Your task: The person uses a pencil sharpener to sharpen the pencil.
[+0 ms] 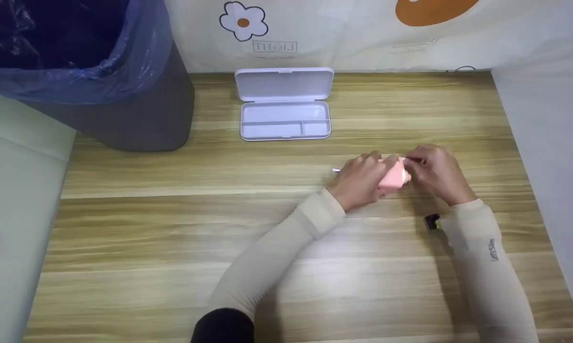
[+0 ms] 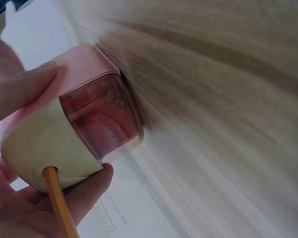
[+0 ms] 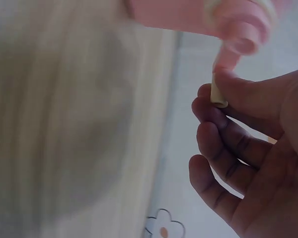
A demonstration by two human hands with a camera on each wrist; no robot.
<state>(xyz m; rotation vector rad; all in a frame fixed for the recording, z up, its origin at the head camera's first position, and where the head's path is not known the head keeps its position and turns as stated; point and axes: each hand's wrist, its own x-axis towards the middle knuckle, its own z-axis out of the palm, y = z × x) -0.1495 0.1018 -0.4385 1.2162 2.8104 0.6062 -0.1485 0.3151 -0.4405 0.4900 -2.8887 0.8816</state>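
- Head view: my left grip (image 1: 363, 180) is curled firmly round the pink pencil sharpener (image 1: 393, 177), nearer me and further right than the open pencil case (image 1: 285, 112); whether it touches the counter (image 1: 124, 228) I can't tell.
- Orange pencil (image 2: 62, 203) sits in the hole of the sharpener's cream face (image 2: 39, 144).
- My right grip (image 1: 436, 174) pinches the cream knob (image 3: 217, 94) of the crank (image 3: 227, 58), other fingers loosely bent.
- Step in hand, I judge: crank-sharpening.
- Next move, I think, calls for turning the crank while my left grip resists twist.
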